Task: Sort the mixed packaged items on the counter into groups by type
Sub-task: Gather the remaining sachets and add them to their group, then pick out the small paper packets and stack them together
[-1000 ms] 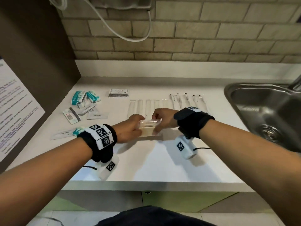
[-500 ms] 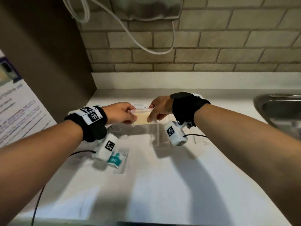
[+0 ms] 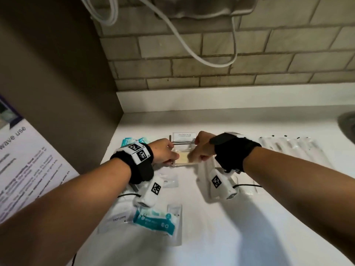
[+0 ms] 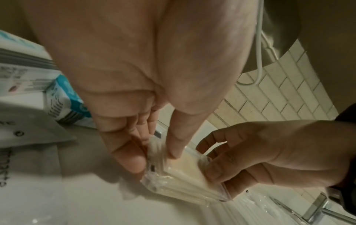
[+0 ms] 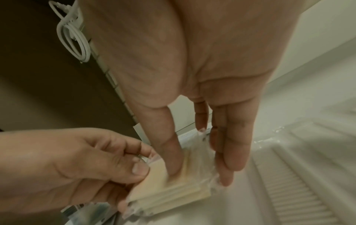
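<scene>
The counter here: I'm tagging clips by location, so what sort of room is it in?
Probably a small kitchenette or pantry. A white counter meets a tiled wall, a metal sink sits at the right edge, and a notice on the left reads partly "wave use", perhaps microwave.

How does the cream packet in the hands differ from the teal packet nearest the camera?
The cream packet is held off the counter, pinched by the left hand and right hand; the teal packet lies flat on the counter, untouched. The cream packet shows plain contents through clear wrap; the teal packet carries white print. Both are small sealed packets.
</scene>
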`<state>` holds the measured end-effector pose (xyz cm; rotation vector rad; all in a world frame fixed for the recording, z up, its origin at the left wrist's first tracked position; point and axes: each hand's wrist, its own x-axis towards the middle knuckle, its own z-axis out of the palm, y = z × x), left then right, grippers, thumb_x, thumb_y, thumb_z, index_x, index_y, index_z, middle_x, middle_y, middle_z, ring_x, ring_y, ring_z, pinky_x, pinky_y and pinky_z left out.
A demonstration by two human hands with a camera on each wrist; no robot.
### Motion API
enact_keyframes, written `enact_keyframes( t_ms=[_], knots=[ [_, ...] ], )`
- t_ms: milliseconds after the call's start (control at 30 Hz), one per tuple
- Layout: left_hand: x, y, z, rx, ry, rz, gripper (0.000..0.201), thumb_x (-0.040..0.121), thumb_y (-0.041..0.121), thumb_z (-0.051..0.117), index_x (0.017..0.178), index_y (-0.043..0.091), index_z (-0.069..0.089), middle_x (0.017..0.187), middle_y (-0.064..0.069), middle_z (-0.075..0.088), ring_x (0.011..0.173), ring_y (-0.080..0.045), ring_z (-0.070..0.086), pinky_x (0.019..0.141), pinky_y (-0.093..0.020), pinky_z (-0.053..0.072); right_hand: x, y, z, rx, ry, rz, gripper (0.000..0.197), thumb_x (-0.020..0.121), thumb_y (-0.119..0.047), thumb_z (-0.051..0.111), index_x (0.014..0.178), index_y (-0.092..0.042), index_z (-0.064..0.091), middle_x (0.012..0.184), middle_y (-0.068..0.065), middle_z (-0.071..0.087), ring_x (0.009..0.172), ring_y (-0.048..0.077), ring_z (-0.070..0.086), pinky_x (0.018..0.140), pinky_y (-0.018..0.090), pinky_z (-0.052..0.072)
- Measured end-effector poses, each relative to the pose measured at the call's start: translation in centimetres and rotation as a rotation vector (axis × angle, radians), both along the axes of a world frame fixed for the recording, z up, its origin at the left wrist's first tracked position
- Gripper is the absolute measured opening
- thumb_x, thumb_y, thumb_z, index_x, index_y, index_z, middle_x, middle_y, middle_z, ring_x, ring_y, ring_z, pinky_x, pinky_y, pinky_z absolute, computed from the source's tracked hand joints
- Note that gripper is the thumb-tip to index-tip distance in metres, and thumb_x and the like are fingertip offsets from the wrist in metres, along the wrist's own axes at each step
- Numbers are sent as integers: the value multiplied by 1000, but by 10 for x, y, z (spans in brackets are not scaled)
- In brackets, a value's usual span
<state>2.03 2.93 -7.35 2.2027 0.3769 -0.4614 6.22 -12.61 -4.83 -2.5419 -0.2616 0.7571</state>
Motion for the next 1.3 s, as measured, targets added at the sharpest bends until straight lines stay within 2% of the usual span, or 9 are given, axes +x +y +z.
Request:
enact_keyframes(
  t_ms=[200,333,467,567,767,900,967,1067,1300],
  knots=[
    [2,-6,0,80,-27,-56,34,91,22,65,117,11,48,87,-11,68,57,-13,56,50,-17,43,-4,0,2,-69,-40,11,28,58,-17,72,43,-15,48,50,3,53,53,19,51,55,24,40],
    [3,-7,6,256,-29,-168,18,93,26,62,83,14,52,95,-13,73,63,-14,60,54,-15,42,-10,0,5,-120,-93,9,26,63,-22,70,44,-15,54,47,0,56,48,17,53,52,19,44],
    [0,-5,14,436,-41,-200,46,88,42,65,119,9,54,115,-7,63,100,-23,59,77,-25,40,-12,2,8,-142,-123,6,27,67,-26,77,58,-12,56,57,2,61,50,16,58,45,16,45],
    [-1,-5,15,456,-46,-199,51,87,42,65,122,10,49,116,-5,59,99,-22,55,76,-26,39,-12,6,9,-212,-188,21,36,63,-33,81,62,-12,53,61,3,58,65,21,61,53,20,46],
    [-4,-5,20,432,-79,-140,49,88,39,65,123,9,51,118,-8,61,95,-23,55,75,-25,39,-19,8,10,-303,-294,109,26,82,-24,66,68,-9,50,72,6,56,74,23,55,40,20,29],
    [-8,3,28,413,-149,-75,48,86,47,66,120,15,51,115,-5,61,99,-23,59,73,-27,41,-27,6,21,-203,-326,179,30,85,-29,65,105,-7,59,105,12,62,103,29,61,67,22,40],
    [-15,11,34,384,-195,-58,44,84,48,67,113,18,52,104,-3,61,81,-20,58,63,-27,40,-38,11,25,-146,-340,269,40,86,-33,63,118,-9,57,117,8,61,111,27,58,74,23,38],
    [-36,25,43,373,-275,-43,24,84,36,69,95,19,56,86,-1,59,68,-15,54,58,-26,38,-59,25,21,-155,-341,461,32,92,-30,54,120,-16,57,121,3,62,113,24,57,82,27,42],
    [-111,62,43,538,-151,-110,11,85,18,62,78,22,54,79,7,55,82,-18,52,69,-25,37,-95,54,-1,-344,-456,786,34,97,-20,47,127,-5,51,132,14,52,122,30,51,97,32,41]
  ],
)
